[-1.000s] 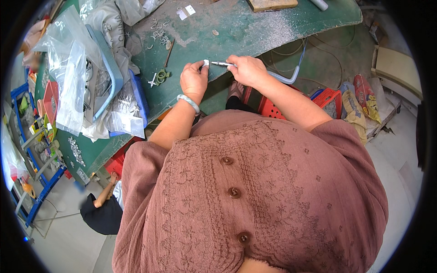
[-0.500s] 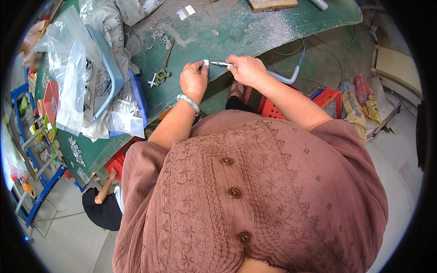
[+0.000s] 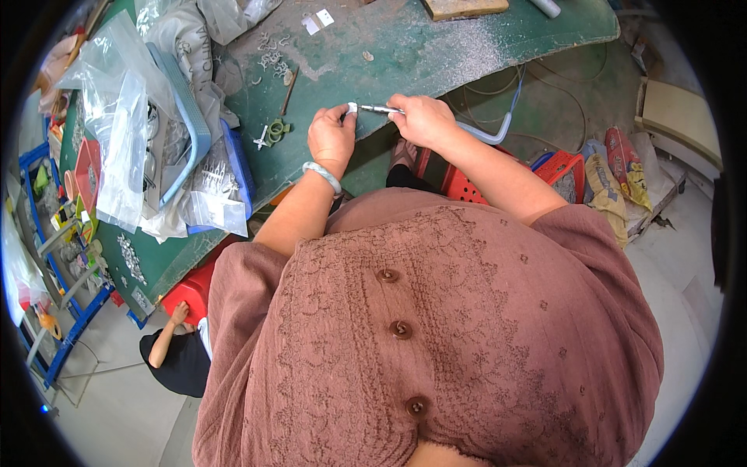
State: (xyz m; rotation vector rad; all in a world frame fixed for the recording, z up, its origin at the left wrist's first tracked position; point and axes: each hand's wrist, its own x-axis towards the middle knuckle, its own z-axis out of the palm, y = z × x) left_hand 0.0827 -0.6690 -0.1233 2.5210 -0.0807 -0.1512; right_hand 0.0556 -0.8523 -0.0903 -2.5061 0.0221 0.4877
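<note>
My left hand (image 3: 331,138), with a pale bangle on its wrist, pinches a small whitish piece (image 3: 352,107) between thumb and fingers. The piece is too small to make out. My right hand (image 3: 426,121) is closed around a slim, pen-shaped metal handpiece (image 3: 377,108). Its tip points left, at or very near the piece; I cannot tell whether they touch. A pale blue hose (image 3: 490,135) curves out beyond my right hand. On the green table (image 3: 319,74), left of my hands, lie green rings (image 3: 275,132), a small white cross-shaped piece (image 3: 260,138) and a thin brown stick (image 3: 289,93).
At the left stand a blue basket (image 3: 185,128) and a blue tray (image 3: 238,167) among clear plastic bags (image 3: 117,117). Small curly pieces (image 3: 271,56) lie farther back. Red crates (image 3: 572,167) and sacks (image 3: 607,194) sit below at right. Another person's arm (image 3: 162,344) rests by a red stool-like thing (image 3: 189,294).
My hands, the handpiece and the whitish piece look unmoved. At lower left, the other person's hand has shifted down and left, and more of the red stool-like thing shows.
</note>
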